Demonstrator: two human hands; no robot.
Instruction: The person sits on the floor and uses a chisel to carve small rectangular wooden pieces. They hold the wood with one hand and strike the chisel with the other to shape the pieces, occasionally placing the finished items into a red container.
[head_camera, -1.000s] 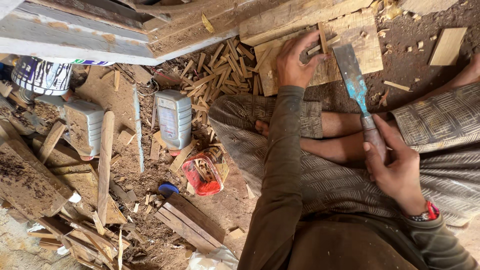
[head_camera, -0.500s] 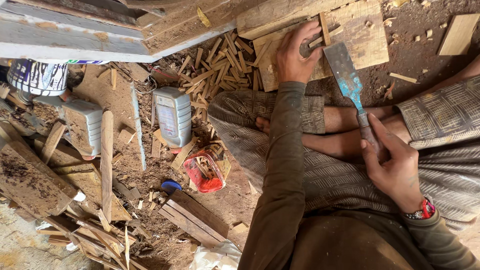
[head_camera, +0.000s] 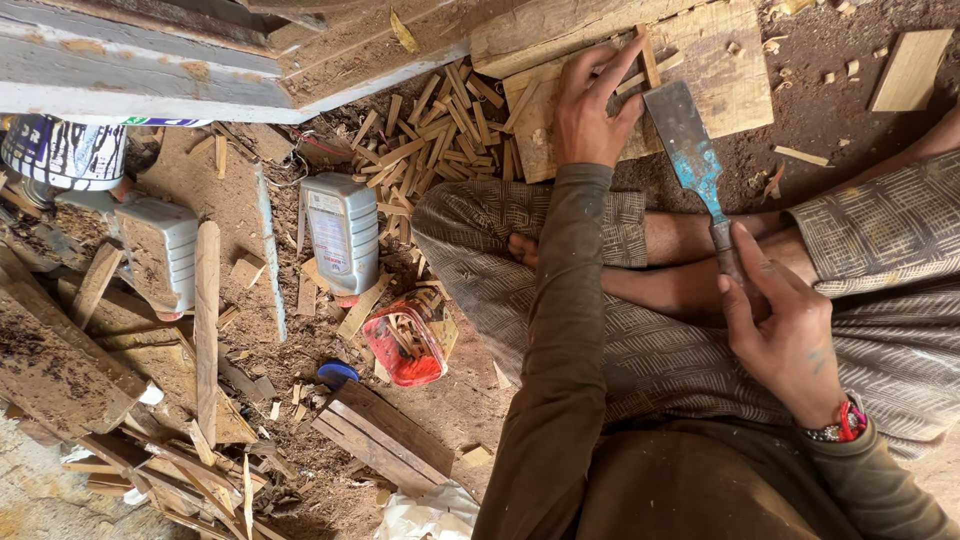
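I sit cross-legged on a sawdust floor. My left hand (head_camera: 590, 105) presses a thin wooden stick (head_camera: 648, 55) upright against a flat wooden board (head_camera: 730, 85) lying ahead of my legs. My right hand (head_camera: 785, 335) grips the handle of a wide chisel (head_camera: 690, 150) with a worn blue-stained blade. The blade's edge points at the board, just right of the stick and my left fingers. A heap of short cut wooden sticks (head_camera: 440, 120) lies left of the board.
A grey plastic bottle (head_camera: 343, 232) and a second grey container (head_camera: 160, 250) lie among wood scraps at left. A red packet (head_camera: 405, 343) sits near my knee. Planks (head_camera: 380, 435), offcuts and a painted beam (head_camera: 130, 75) crowd the left and top.
The view has shifted slightly. The chisel blade has moved a little closer to the stick under my left hand, and the fingers of my left hand have spread over it.
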